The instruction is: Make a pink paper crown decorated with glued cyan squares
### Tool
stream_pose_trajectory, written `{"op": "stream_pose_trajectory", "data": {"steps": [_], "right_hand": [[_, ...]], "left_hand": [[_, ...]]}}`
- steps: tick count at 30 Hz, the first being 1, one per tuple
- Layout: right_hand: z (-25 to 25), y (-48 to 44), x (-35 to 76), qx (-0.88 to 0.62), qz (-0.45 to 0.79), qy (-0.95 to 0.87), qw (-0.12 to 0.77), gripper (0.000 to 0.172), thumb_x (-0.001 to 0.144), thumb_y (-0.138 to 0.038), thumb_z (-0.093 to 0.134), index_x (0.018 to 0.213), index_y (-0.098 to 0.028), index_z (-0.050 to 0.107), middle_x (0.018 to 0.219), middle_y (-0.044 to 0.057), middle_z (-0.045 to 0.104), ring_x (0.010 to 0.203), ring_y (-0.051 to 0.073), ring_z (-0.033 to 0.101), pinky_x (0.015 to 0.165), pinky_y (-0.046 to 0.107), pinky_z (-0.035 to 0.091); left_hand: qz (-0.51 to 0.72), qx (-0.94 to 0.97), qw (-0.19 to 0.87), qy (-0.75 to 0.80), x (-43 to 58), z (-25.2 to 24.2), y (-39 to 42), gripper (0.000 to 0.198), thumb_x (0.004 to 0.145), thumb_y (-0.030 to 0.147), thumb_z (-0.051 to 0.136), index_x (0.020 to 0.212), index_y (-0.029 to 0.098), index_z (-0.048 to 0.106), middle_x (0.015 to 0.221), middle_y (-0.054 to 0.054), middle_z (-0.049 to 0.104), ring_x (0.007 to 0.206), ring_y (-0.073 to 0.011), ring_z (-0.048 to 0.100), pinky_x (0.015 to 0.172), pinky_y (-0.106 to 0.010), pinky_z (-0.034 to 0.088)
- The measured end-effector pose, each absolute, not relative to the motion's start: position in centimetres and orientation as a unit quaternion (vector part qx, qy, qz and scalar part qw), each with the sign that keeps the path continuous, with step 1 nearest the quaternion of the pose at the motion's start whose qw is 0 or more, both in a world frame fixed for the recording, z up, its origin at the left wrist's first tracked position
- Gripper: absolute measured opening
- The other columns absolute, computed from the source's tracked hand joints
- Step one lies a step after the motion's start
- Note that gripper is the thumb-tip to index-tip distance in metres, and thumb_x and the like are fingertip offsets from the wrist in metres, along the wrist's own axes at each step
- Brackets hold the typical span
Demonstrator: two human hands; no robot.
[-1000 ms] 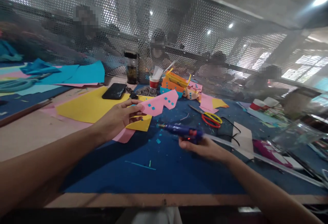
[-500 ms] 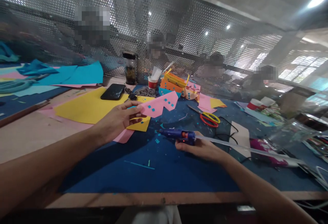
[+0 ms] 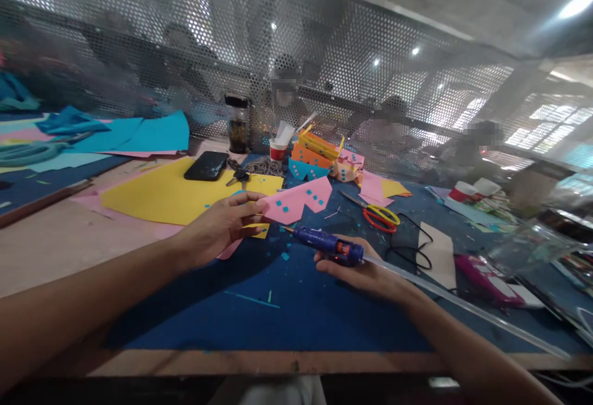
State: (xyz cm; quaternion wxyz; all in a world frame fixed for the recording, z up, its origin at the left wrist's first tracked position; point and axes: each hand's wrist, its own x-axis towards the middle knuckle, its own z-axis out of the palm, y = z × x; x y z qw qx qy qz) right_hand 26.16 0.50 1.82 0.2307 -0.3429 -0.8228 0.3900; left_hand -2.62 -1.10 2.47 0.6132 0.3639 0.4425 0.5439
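Note:
Between thumb and fingers, my left hand [image 3: 229, 226] pinches the left end of a pink paper cutout [image 3: 296, 202]. The cutout is held above the table, has a V-shaped notch in its lower edge and carries several small blue squares. My right hand [image 3: 356, 269] is wrapped round a blue hot glue gun [image 3: 327, 244], its nozzle pointing left, just below the cutout and seemingly apart from it. A long clear glue stick [image 3: 463, 303] sticks out of the gun's back end. Small blue scraps [image 3: 285, 257] lie on the blue table surface under the nozzle.
Yellow sheets [image 3: 152, 198] with a black phone [image 3: 206, 165] and keys [image 3: 238, 174] lie left. Behind stand a jar [image 3: 237, 124], a paper cup [image 3: 278, 149] and orange cutouts [image 3: 315, 155]. Scissors [image 3: 380, 217], a black cord [image 3: 393, 257] and a glass jar [image 3: 528, 244] are right.
The pink cutout has moved slightly right and down with my left hand. The glue gun has tilted, its nozzle now nearer the cutout and the glue stick's tail lower.

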Motion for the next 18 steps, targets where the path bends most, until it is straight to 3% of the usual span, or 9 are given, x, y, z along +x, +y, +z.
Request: {"op": "stream_pose_trajectory", "data": {"steps": [6, 12, 18], "right_hand": [[1.4, 0.6, 25.8, -0.292, 0.306, -0.874, 0.241, 0.028, 0.091, -0.043, 0.066, 0.092, -0.016, 0.069, 0.084, 0.004, 0.069, 0.070, 0.013, 0.060, 0.064, 0.023, 0.045], [0.6, 1.1, 25.4, -0.261, 0.217, -0.895, 0.288, 0.030, 0.085, -0.048, 0.070, 0.090, -0.019, 0.066, 0.079, 0.003, 0.070, 0.064, 0.013, 0.061, 0.061, 0.024, 0.044], [0.8, 1.0, 25.3, -0.257, 0.204, -0.904, 0.273, 0.020, 0.087, -0.038, 0.069, 0.091, -0.019, 0.065, 0.081, 0.004, 0.071, 0.067, 0.014, 0.062, 0.063, 0.025, 0.044]], "left_hand": [[0.539, 0.363, 0.627, 0.430, -2.0, 2.6, -1.4, 0.013, 0.080, 0.022, 0.080, 0.089, 0.018, 0.071, 0.095, -0.005, 0.073, 0.077, -0.0121, 0.070, 0.068, -0.018, 0.061], [0.533, 0.349, 0.634, 0.438, -1.5, 2.6, -1.5, 0.013, 0.079, 0.020, 0.081, 0.085, 0.019, 0.069, 0.093, -0.004, 0.074, 0.077, -0.0140, 0.071, 0.074, -0.024, 0.063], [0.540, 0.357, 0.635, 0.422, -1.6, 2.3, -1.4, 0.013, 0.078, 0.020, 0.082, 0.084, 0.019, 0.070, 0.092, -0.004, 0.073, 0.075, -0.0132, 0.069, 0.079, -0.027, 0.064]]}}
